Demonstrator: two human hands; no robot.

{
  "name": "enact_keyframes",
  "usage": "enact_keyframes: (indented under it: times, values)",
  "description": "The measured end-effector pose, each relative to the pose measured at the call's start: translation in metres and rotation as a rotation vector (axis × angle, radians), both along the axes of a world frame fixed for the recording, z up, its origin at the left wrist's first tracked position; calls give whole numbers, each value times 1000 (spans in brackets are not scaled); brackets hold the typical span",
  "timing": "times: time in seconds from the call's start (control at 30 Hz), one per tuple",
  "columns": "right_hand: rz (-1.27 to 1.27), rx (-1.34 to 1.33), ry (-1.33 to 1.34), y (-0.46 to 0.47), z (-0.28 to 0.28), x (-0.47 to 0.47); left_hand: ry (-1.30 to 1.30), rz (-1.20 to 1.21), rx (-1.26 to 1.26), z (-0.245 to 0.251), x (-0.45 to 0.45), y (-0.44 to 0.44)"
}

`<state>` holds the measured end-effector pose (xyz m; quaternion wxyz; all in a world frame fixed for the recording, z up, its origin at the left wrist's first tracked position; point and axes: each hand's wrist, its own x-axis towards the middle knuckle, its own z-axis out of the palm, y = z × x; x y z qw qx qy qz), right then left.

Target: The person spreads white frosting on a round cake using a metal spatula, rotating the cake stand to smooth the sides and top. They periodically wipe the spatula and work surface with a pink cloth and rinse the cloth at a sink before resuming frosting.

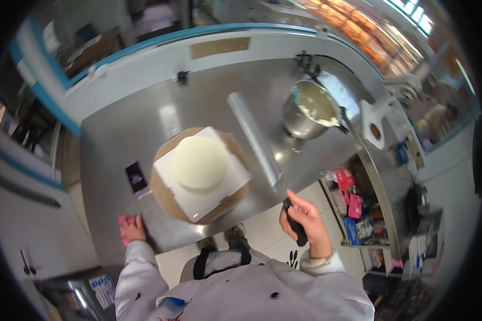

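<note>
My left hand (133, 230) rests at the table's near left edge, its fingers closed over a pink cloth (124, 222), partly hidden. My right hand (307, 224) grips the black handle (296, 224) of a tool past the table's near edge. In line with that handle runs a long, shiny, flat strip (254, 138), like a palette knife blade. I cannot tell whether the two are joined. Between my hands, a smooth, pale, domed cake (199, 163) sits on a white square board (233, 174). Beneath the board is a round brown turntable (160, 182).
A steel bowl (303, 126) with cream on its rim stands at the right of the steel table (124, 124). A phone (136, 177) lies left of the cake. Low shelves (351, 236) hold packages at right. A person (438, 120) shows at far right.
</note>
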<state>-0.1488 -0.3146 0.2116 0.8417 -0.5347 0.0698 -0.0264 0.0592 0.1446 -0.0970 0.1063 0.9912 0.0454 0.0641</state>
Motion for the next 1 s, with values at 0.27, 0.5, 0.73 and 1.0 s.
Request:
enact_keyframes:
  times: [0.27, 0.5, 0.73, 1.0]
  values:
    - [531, -189, 224, 87, 8, 13, -265, -14, 28, 15, -8, 34]
    - [402, -147, 397, 117, 11, 13, -14, 120, -45, 29, 25, 17]
    - [315, -59, 427, 141, -1, 33, -96, -678, -298, 16, -50, -30]
    - [396, -110, 492, 162, 7, 31, -348, 255, -25, 15, 42, 135]
